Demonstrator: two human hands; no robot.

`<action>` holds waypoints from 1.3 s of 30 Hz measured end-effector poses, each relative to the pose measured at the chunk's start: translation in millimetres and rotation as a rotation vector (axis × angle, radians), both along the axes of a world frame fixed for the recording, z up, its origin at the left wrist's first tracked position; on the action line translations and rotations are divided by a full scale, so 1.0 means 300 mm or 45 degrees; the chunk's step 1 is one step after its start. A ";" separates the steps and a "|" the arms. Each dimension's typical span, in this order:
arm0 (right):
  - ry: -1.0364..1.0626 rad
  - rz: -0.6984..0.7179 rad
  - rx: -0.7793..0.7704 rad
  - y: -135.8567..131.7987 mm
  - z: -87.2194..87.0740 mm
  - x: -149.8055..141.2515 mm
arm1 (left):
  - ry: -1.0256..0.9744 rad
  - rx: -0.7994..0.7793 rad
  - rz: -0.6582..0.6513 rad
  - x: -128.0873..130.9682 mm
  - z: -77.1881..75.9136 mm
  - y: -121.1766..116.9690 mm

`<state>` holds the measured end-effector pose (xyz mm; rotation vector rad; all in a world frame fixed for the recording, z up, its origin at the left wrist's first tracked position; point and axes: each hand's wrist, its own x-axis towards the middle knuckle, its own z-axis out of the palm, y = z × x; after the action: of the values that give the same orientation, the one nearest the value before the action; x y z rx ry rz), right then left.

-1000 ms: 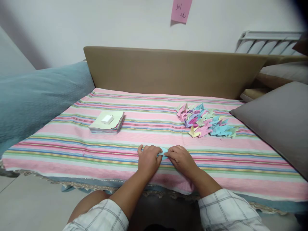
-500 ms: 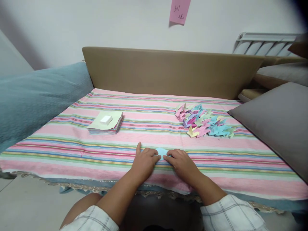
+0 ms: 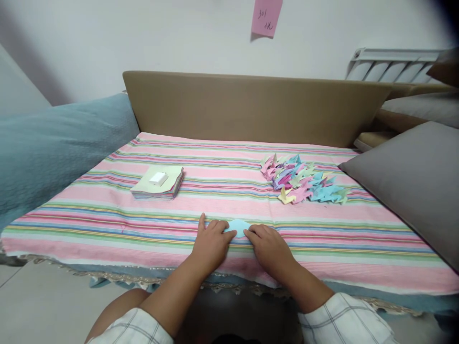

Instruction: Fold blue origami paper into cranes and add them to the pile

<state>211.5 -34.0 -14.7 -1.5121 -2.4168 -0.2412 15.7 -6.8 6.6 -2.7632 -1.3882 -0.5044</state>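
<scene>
A small light-blue piece of folded paper (image 3: 237,228) lies on the striped cloth in front of me, between my hands. My left hand (image 3: 212,241) grips its left end between thumb and fingers, with the index finger sticking up and away. At the right end, my right hand (image 3: 267,243) pinches the paper with thumb and fingertips. Beyond my right hand sits a cluster of folded paper cranes (image 3: 301,181) in pink, blue, yellow, purple and pale green. Farther left is a stack of square paper sheets (image 3: 158,184), topped by a small white block (image 3: 158,178).
The pink striped cloth (image 3: 107,200) covers the seat up to a brown backrest (image 3: 251,107). A blue-covered armrest (image 3: 64,138) bounds the left side, a grey cushion (image 3: 412,167) the right. A pink note (image 3: 266,18) hangs on the wall.
My left hand has shifted slightly left along the paper, and more of its light-blue surface shows between the hands. The right hand stays nearly in place.
</scene>
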 end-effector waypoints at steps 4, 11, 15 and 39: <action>0.040 0.016 -0.008 0.005 -0.003 -0.003 | -0.038 -0.005 0.063 -0.014 0.016 0.003; 0.070 0.022 -0.056 0.004 0.018 -0.007 | -0.100 -0.046 0.115 -0.029 0.038 0.013; 0.097 0.024 -0.072 0.006 0.023 -0.002 | -0.102 -0.063 0.199 -0.051 0.044 0.029; 0.485 0.020 0.027 0.040 0.065 -0.034 | -0.886 -0.355 0.041 -0.020 0.012 0.066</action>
<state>201.2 -22.0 4.7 -1.3832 -2.1164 0.0244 9.8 12.9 10.2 -2.8948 -1.7137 -1.4833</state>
